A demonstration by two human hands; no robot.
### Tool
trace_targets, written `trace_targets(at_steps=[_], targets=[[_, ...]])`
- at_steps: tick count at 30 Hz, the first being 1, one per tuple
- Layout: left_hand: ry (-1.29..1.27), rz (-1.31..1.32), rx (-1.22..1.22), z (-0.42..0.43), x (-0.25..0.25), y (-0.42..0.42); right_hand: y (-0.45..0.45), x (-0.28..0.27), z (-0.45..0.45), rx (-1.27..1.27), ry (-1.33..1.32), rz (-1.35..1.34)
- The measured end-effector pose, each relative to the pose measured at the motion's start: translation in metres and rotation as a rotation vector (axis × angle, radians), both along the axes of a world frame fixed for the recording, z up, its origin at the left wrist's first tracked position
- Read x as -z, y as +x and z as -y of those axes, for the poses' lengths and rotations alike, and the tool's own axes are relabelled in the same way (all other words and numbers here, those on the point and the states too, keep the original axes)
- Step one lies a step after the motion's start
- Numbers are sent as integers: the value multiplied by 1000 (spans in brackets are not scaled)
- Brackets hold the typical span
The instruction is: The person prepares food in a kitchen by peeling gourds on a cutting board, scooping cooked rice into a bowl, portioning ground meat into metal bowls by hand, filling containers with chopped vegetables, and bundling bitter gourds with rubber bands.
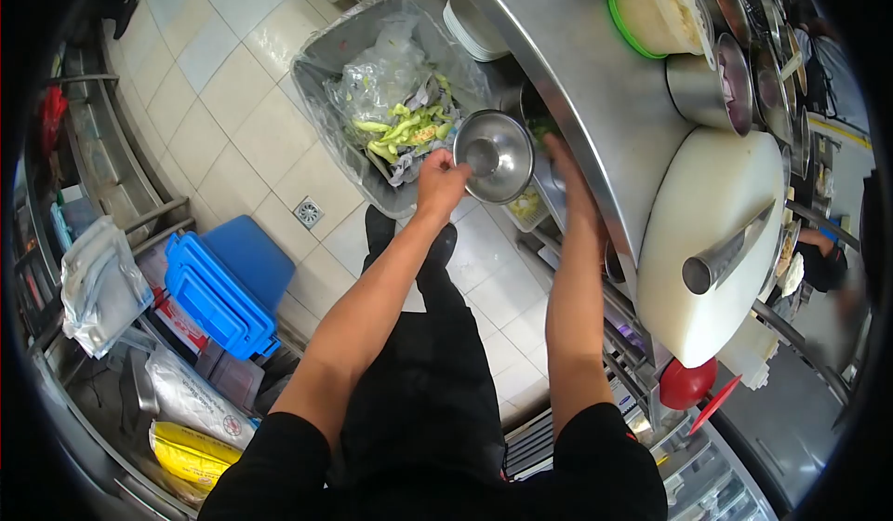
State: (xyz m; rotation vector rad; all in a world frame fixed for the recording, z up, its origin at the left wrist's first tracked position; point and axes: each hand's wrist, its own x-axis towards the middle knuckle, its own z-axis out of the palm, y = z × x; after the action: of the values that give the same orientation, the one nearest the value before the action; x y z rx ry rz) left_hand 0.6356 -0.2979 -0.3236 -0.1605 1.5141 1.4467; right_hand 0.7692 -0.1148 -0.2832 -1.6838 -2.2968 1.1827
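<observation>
A round metal bowl is held by its left rim in my left hand, with the fingers closed on it. The bowl looks empty inside. Below and to the left of it stands a lined bin holding clear plastic and green vegetable scraps. My right hand reaches under the edge of the steel counter, beside a dark pot with something green in it; its fingers are partly hidden. Stacked white containers sit under the counter behind the bin.
On the counter are a white cutting board with a knife, a green-rimmed tub and a metal pot. A blue bin stands on the left, near packed shelves. Part of a person shows at far right.
</observation>
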Motion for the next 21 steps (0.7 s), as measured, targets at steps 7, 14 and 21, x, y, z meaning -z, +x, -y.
trace_targets(at_steps=[7,14,21], targets=[[-12,21,44,8,-3,8,-25,20,87,-200,269,-203],[39,125,-40,19,-6,19,-5,-16,102,-98,270,-170],[61,45,6,21,-5,34,2,-5,109,-241,310,-37]])
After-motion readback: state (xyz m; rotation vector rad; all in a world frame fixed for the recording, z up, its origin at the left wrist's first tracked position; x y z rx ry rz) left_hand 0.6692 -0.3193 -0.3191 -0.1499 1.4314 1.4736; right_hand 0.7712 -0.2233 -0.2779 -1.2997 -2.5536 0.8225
